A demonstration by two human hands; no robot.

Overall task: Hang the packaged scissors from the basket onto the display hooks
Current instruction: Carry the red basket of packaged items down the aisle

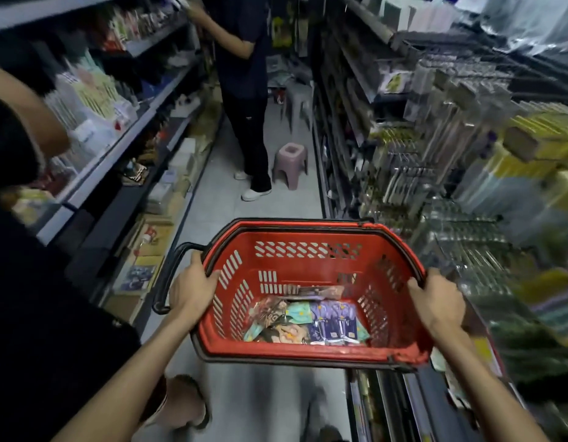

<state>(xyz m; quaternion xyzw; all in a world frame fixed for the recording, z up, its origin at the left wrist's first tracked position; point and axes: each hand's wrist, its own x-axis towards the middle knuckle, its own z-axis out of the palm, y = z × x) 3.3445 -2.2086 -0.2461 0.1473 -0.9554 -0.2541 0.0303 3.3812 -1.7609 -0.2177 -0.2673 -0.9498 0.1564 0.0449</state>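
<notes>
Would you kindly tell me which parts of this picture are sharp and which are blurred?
Head view: the red basket, its packets, the left hand and right hand are sharp; the display hooks at right smear with blur; lighting is dim.

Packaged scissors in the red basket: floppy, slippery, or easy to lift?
Probably light: the packaged scissors lie as thin flat packs on the red basket floor. Loosely overlapped, they may slide over each other. Their flat card-like look suggests fairly stiff.
</notes>
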